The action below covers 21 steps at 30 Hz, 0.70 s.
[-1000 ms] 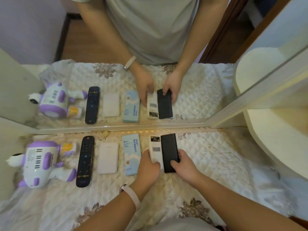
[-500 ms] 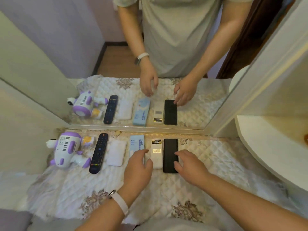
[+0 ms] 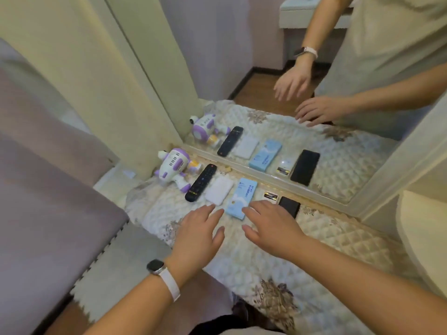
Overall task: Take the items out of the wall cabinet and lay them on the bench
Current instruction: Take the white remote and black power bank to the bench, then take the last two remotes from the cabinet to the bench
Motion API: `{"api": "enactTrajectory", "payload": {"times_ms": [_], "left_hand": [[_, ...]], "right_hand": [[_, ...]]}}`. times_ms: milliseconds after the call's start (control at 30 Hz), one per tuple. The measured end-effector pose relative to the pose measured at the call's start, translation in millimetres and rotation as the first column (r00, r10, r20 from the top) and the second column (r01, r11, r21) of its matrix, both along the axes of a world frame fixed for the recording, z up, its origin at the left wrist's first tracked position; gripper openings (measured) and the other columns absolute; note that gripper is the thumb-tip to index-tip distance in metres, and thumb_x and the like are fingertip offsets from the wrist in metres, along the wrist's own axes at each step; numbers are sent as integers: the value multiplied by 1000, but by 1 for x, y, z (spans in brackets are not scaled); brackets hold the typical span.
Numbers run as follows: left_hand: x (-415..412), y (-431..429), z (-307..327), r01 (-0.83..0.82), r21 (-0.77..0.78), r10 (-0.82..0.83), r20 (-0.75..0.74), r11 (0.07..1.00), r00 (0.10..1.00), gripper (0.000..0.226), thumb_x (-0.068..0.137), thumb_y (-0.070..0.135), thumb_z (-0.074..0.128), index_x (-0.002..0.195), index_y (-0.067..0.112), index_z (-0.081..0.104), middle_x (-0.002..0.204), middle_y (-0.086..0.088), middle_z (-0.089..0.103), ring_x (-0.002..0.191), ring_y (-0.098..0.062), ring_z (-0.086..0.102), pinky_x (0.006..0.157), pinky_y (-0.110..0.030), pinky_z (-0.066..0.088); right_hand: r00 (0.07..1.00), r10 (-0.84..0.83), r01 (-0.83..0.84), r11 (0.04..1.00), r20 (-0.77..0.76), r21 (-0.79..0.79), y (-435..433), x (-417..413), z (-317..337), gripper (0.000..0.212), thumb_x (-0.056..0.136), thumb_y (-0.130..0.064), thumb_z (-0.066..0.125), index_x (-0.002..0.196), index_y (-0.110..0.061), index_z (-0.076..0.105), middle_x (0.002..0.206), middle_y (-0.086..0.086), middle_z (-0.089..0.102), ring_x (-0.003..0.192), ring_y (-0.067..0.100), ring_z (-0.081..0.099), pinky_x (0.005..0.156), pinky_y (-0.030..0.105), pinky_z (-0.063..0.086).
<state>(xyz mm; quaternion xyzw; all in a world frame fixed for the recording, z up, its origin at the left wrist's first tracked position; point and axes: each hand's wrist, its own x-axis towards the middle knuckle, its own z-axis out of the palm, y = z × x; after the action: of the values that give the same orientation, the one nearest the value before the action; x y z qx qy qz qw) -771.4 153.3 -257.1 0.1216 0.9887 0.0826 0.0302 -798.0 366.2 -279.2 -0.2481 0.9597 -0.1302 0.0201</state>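
Observation:
A row of items lies on the quilted bench cover (image 3: pixel 338 240) along the mirror: a purple-and-white toy robot (image 3: pixel 173 166), a black remote (image 3: pixel 201 182), a white flat pack (image 3: pixel 219 194), a light blue box (image 3: pixel 241 201), a small white device (image 3: pixel 270 196) and a black phone (image 3: pixel 289 206). My left hand (image 3: pixel 199 234), with a watch on its wrist, hovers open just in front of the white pack. My right hand (image 3: pixel 269 224) is open too, above the bench and partly covering the white device and the phone. Neither hand holds anything.
A large mirror (image 3: pixel 278 97) behind the row reflects the items and the person. A cream panel (image 3: pixel 101 76) stands at the left, grey foam floor mats (image 3: pixel 116 259) below it. A cream cabinet shelf (image 3: pixel 425 238) juts out at the right.
Both hands have let go of the white device and the black phone and drawn back toward me, fingers spread. The view has swung to the left and tilted.

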Motion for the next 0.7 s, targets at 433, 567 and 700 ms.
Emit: {"api": "enactTrajectory", "payload": {"times_ms": [433,567,700], "left_hand": [[128,-103,17,-307,68,312,-315,949,896,40,81,32,59,118,17,64,116,-8,64,109,-27,56,96,-39,40],[174,-154,30,-440,40,427,-335,897,840,41,83,37,52,117,17,66,117,-7,64,108,-27,58,95,-40,43],[238,-218,37,-555,46,536,-337,831,774,42,86,39,54,122,19,63,121,-6,63,113,-26,57,96,-41,46]], "right_hand": [[896,428,-432,902,-120,-7,-137,39,48,45,84,-48,48,114,-18,64,107,1,66,98,26,61,77,39,52],[823,545,-550,835,-161,13,-203,70,62,45,86,-49,46,116,-20,61,109,0,64,102,25,58,80,39,50],[741,642,-649,760,-199,36,-283,114,72,48,88,-53,44,120,-21,60,115,-1,63,109,23,56,87,39,49]]}}
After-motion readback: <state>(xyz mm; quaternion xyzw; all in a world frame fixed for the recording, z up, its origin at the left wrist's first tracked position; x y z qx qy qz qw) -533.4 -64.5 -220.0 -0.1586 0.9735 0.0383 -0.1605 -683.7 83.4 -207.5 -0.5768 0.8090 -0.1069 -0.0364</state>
